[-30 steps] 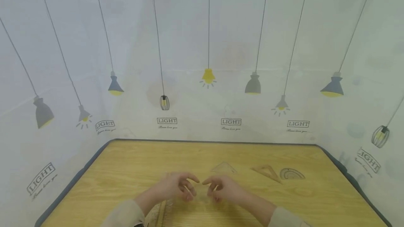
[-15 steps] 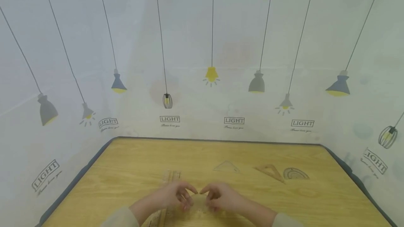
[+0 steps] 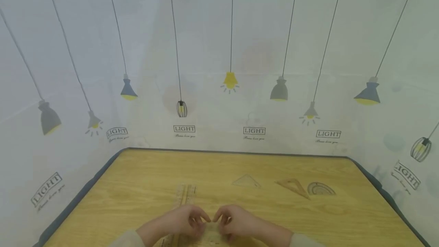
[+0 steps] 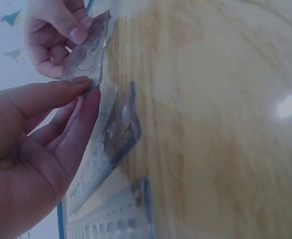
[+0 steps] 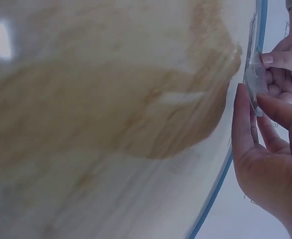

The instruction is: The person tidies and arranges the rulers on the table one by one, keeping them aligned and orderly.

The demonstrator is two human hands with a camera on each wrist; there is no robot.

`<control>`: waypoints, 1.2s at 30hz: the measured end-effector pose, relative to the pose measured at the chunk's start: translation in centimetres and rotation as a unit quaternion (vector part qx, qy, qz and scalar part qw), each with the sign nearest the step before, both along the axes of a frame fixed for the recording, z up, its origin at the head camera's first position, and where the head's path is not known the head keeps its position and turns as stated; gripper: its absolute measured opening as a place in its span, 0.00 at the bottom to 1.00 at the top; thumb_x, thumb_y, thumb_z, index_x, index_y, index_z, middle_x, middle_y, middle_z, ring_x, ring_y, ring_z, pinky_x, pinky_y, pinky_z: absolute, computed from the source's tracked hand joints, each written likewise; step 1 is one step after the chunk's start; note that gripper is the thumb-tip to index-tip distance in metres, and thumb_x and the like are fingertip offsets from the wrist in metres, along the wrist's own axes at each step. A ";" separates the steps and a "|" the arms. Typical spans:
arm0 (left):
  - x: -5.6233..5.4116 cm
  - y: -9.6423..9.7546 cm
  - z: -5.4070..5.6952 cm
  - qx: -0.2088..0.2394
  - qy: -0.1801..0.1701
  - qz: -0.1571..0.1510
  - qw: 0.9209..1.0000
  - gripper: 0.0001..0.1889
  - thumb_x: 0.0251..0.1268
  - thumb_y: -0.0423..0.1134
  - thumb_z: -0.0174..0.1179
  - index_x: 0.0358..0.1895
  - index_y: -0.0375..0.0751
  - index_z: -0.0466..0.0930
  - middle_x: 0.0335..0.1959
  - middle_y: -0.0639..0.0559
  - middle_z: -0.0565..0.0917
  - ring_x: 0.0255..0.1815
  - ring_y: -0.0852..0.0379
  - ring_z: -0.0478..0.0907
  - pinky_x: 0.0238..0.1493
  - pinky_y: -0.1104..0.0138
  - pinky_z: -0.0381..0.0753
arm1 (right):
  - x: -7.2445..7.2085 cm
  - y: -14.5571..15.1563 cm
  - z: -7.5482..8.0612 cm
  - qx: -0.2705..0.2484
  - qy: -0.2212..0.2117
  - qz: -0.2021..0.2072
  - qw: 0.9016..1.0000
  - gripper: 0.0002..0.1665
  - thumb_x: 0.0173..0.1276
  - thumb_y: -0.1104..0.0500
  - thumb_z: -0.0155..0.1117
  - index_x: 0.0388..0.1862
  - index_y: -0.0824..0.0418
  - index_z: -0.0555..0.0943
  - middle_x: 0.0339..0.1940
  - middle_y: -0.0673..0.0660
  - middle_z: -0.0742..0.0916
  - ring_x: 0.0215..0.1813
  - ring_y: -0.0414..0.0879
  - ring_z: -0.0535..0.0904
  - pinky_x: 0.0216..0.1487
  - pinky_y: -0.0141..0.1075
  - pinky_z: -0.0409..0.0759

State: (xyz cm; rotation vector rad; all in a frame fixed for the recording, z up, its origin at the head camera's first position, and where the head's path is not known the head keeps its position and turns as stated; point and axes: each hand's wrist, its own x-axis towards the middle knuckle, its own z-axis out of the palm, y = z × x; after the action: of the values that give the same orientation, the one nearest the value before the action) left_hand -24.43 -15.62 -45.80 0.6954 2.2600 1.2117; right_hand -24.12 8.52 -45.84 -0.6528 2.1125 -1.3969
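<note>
Both hands hold one clear plastic protractor (image 4: 90,60) above the table, low in the middle of the head view. Curved lines are printed on it. My left hand (image 3: 176,222) pinches one end between thumb and fingers. My right hand (image 3: 243,222) pinches the other end, thumb on the near face in the left wrist view. The right wrist view shows the protractor (image 5: 255,82) almost edge-on. Beneath and beside my left hand lie clear rulers (image 3: 186,194), partly covered by the hand. One ruler (image 4: 121,127) has a wavy edge.
Farther back on the wooden table (image 3: 144,178) lie a clear set square (image 3: 247,181), an orange-tinted set square (image 3: 293,187) and another protractor (image 3: 321,188). A pale curtain (image 3: 212,41) printed with lamps surrounds the table's back and sides.
Both hands have moved nearer to the person with the protractor, uncovering more of the rulers' far ends. The head view has shifted slightly. The set squares and other protractor stay put.
</note>
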 end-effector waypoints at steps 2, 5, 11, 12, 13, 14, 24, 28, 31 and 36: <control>0.2 0.0 0.0 -0.007 0.009 -0.012 1.000 0.19 0.52 0.23 0.67 0.47 0.44 0.83 0.31 0.57 0.83 0.31 0.60 0.80 0.34 0.68 0.81 | 0.1 -0.3 0.3 0.010 0.002 0.007 1.000 0.15 0.60 0.76 0.61 0.44 0.64 0.81 0.28 0.57 0.82 0.22 0.45 0.79 0.23 0.36 0.82; 0.6 0.1 0.0 -0.006 0.013 -0.026 1.000 0.19 0.50 0.21 0.68 0.46 0.42 0.83 0.28 0.57 0.83 0.28 0.62 0.80 0.33 0.70 0.80 | 0.3 -0.6 0.6 0.026 -0.006 0.011 1.000 0.15 0.59 0.76 0.62 0.43 0.63 0.81 0.28 0.57 0.81 0.23 0.45 0.79 0.24 0.36 0.82; 1.1 0.0 0.0 -0.003 0.013 -0.037 0.999 0.19 0.49 0.20 0.69 0.45 0.40 0.82 0.27 0.57 0.82 0.27 0.63 0.79 0.33 0.71 0.80 | 0.6 -0.8 0.5 0.033 -0.022 0.033 0.999 0.14 0.60 0.76 0.62 0.42 0.63 0.82 0.27 0.57 0.82 0.24 0.45 0.79 0.25 0.35 0.82; 1.1 0.0 0.0 -0.003 0.014 -0.038 0.999 0.19 0.49 0.20 0.69 0.45 0.40 0.82 0.27 0.57 0.82 0.27 0.63 0.79 0.33 0.71 0.80 | 0.6 -0.8 0.5 0.033 -0.023 0.036 0.999 0.14 0.60 0.76 0.62 0.42 0.63 0.82 0.26 0.57 0.83 0.24 0.44 0.79 0.25 0.35 0.82; 1.1 -0.1 0.0 -0.004 0.015 -0.040 0.999 0.19 0.49 0.21 0.69 0.45 0.40 0.82 0.27 0.57 0.83 0.27 0.63 0.79 0.33 0.71 0.80 | 0.6 -0.8 0.4 0.034 -0.023 0.040 0.998 0.14 0.60 0.76 0.62 0.42 0.63 0.82 0.26 0.57 0.83 0.24 0.44 0.80 0.25 0.35 0.82; 1.1 -0.1 0.1 -0.007 0.017 -0.043 0.999 0.19 0.49 0.21 0.70 0.45 0.40 0.82 0.27 0.57 0.83 0.27 0.64 0.79 0.33 0.71 0.80 | 0.5 -0.8 0.3 0.035 -0.023 0.043 0.998 0.14 0.60 0.76 0.62 0.42 0.63 0.82 0.26 0.56 0.83 0.24 0.44 0.80 0.25 0.35 0.82; 1.2 0.2 0.5 -0.049 0.044 -0.060 0.996 0.19 0.47 0.24 0.73 0.44 0.43 0.82 0.25 0.60 0.81 0.25 0.66 0.77 0.30 0.72 0.78 | 0.5 -0.9 0.3 0.066 -0.019 0.041 0.997 0.12 0.58 0.74 0.66 0.39 0.62 0.82 0.25 0.54 0.82 0.22 0.42 0.76 0.22 0.29 0.76; 1.1 0.2 0.7 -0.059 0.052 -0.066 0.995 0.19 0.47 0.25 0.74 0.44 0.43 0.82 0.25 0.61 0.81 0.26 0.67 0.76 0.30 0.72 0.78 | 0.6 -1.0 0.6 0.083 -0.005 0.032 0.996 0.13 0.57 0.74 0.67 0.38 0.61 0.83 0.25 0.53 0.81 0.22 0.41 0.75 0.22 0.29 0.75; 1.1 0.1 0.7 -0.061 0.062 -0.068 0.994 0.19 0.46 0.27 0.75 0.44 0.43 0.83 0.25 0.62 0.81 0.26 0.67 0.76 0.30 0.72 0.78 | 0.8 -1.2 0.9 0.101 0.025 0.029 0.994 0.13 0.54 0.73 0.68 0.37 0.61 0.83 0.24 0.51 0.81 0.22 0.40 0.75 0.24 0.29 0.74; 1.0 0.2 0.7 -0.062 0.076 -0.070 0.993 0.19 0.44 0.28 0.76 0.43 0.42 0.84 0.25 0.62 0.80 0.25 0.68 0.76 0.29 0.73 0.78 | 1.0 -1.4 1.2 0.141 0.082 0.023 0.986 0.12 0.50 0.70 0.73 0.34 0.59 0.84 0.24 0.48 0.81 0.26 0.38 0.74 0.29 0.30 0.74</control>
State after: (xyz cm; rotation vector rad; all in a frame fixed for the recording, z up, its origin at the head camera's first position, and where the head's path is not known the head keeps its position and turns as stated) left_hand -23.41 -15.45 -45.05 0.9070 2.3418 0.9733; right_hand -23.07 7.09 -44.59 -0.7148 2.3504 -1.0216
